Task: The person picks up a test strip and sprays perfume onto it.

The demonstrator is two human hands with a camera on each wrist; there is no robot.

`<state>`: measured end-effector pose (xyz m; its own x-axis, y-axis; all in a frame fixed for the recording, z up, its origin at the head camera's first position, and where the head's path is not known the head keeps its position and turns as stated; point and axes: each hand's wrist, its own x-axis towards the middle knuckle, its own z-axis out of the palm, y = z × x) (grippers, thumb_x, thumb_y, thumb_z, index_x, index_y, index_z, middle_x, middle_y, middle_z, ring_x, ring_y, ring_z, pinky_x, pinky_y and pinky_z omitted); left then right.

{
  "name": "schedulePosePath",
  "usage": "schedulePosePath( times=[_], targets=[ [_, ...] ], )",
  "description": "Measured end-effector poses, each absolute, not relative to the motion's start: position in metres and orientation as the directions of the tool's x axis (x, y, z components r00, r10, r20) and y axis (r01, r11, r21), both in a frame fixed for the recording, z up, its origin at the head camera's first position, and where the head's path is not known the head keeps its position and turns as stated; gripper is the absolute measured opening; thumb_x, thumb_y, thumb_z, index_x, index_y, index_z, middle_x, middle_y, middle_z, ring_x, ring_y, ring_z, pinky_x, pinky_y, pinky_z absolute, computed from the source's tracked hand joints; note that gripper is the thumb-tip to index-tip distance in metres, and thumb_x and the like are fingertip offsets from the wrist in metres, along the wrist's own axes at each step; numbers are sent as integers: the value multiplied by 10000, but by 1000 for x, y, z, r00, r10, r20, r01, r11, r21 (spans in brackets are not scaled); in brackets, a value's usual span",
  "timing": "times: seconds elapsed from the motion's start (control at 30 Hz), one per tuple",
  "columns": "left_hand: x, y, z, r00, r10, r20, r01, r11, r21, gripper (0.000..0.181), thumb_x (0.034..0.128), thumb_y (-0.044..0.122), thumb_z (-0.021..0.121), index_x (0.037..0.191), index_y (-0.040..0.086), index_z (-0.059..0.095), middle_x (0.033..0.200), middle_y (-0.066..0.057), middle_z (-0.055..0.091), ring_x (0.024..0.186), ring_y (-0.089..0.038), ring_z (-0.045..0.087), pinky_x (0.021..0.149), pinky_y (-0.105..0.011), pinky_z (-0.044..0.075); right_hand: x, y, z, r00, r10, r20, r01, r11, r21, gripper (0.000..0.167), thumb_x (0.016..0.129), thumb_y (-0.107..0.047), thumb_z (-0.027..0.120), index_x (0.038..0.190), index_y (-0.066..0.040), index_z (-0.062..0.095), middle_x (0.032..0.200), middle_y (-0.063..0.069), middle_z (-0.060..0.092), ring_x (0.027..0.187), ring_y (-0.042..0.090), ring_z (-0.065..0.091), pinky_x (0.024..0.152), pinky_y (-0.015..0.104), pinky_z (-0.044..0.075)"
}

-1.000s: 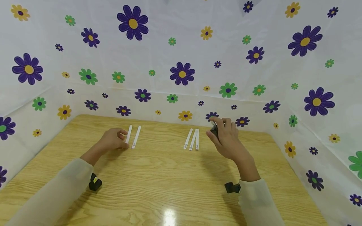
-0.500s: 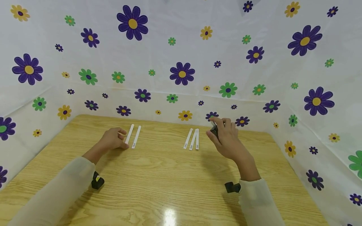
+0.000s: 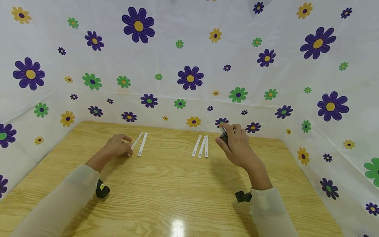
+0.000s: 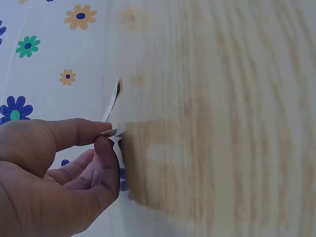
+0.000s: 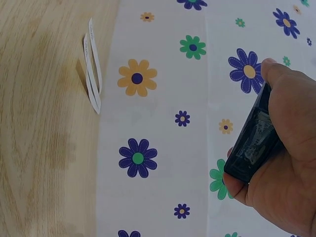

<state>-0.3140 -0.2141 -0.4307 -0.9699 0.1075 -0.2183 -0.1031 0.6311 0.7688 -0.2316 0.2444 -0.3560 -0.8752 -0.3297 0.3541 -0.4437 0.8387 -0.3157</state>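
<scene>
Over at the left of the pale wood-grained table [image 3: 165, 191], the person's left hand [image 3: 117, 145] has a narrow grip, thumb and forefinger pinching the near end of a slim white strip [image 3: 136, 141]. The rest of it slants out past the fingertips toward the table's far edge. A second flat white strip [image 3: 142, 144] lies just to its right, apart from the fingers. The right hand [image 3: 237, 144], raised, has its grip curled round a small black boxy object [image 5: 252, 145], near three more white strips [image 3: 203, 146].
</scene>
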Motion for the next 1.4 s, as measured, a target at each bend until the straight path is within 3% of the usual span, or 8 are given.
schedulePosePath(
  times=[0.4, 0.63, 1.07, 1.4],
  targets=[
    [-314, -212, -423, -970, 113, -217, -130, 512, 849, 389, 1002, 96, 582, 1356, -65, 578, 922, -96, 626, 782, -188, 545, 708, -314, 488, -232, 245, -357, -874, -329, 358, -444, 841, -311, 535, 1075, -355, 528, 1519, -187, 284, 1350, 301, 337, 1165, 456, 350, 929, 615, 312],
    [-312, -201, -420, -972, 106, -212, -144, 444, 884, 381, 1011, 109, 574, 1357, -52, 576, 1002, -108, 600, 810, -171, 552, 721, -278, 534, -232, 244, -357, -877, -323, 354, -435, 848, -304, 542, 1075, -375, 522, 1523, -195, 275, 1356, 302, 335, 1177, 461, 346, 933, 618, 307],
    [-308, -172, -419, -967, 169, -191, -121, 353, 928, 388, 1018, 103, 571, 1375, -49, 562, 1107, -146, 593, 872, -209, 539, 788, -328, 542, -233, 244, -356, -879, -325, 348, -437, 842, -317, 537, 1077, -370, 516, 1523, -193, 276, 1373, 304, 322, 1188, 457, 336, 944, 628, 310],
    [-305, -142, -417, -959, 227, -169, -104, 270, 957, 350, 997, 73, 593, 1325, -50, 584, 1043, -145, 579, 816, -199, 516, 761, -344, 514, -231, 244, -356, -881, -328, 341, -436, 843, -315, 533, 1084, -371, 498, 1527, -178, 272, 1392, 316, 317, 1200, 475, 332, 946, 653, 296]
  ],
)
